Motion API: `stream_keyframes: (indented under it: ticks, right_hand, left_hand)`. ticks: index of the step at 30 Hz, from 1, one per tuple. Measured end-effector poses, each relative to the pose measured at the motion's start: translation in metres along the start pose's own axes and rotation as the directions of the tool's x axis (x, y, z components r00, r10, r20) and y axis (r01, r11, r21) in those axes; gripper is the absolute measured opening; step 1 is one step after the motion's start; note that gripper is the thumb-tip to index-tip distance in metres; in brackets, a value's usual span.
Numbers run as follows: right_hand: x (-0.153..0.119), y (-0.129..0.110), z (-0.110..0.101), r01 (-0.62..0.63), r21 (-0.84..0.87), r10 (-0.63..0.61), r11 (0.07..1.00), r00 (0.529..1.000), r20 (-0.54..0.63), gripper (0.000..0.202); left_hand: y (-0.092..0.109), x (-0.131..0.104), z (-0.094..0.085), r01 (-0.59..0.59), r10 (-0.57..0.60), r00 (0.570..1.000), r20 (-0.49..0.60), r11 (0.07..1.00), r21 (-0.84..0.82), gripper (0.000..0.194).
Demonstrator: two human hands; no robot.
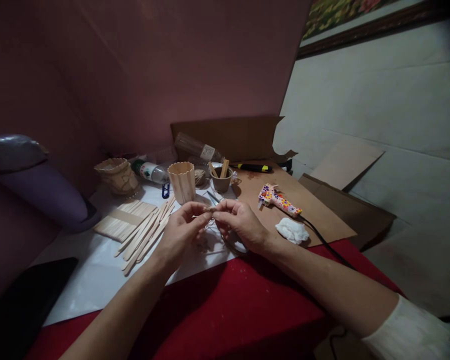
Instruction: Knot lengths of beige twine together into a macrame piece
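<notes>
Red cloth (243, 305) lies nearest; above the white paper (86, 285), toward its front edge, left hand (185, 226) and right hand (242, 222) clamp a small tan piece (209, 210) between thumbs and fingertips. Beyond stands a ribbed cup (183, 183), then upright cardboard (232, 132).

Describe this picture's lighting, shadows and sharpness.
Head view: dim overall, upper right corner nearly black; a broad shadow on the red cloth below the left hand and right hand; faint sheen on the white sheet; the small piece they pinch looks too indistinct to identify.
</notes>
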State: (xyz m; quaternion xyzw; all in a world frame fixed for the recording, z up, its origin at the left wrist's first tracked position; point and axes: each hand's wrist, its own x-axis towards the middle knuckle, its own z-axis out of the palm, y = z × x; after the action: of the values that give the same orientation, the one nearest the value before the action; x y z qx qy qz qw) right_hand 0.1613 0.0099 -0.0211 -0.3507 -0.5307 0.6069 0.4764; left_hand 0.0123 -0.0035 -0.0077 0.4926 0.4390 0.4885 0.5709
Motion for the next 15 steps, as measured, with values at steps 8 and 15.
stream_keyframes:
  ticks: [8,15]
  right_hand:
    - [0.0027,0.0018,-0.0027,-0.091,0.151,0.081,0.984,0.994,0.071,0.012]
    - [0.0042,0.003,-0.0041,-0.106,0.277,0.081,0.955,0.992,0.099,0.012]
  left_hand:
    - [-0.0044,0.0033,-0.0033,-0.027,0.026,0.999,-0.032,0.999,-0.036,0.025]
    - [-0.0035,0.0048,-0.003,-0.006,0.003,0.999,-0.049,0.998,-0.058,0.025]
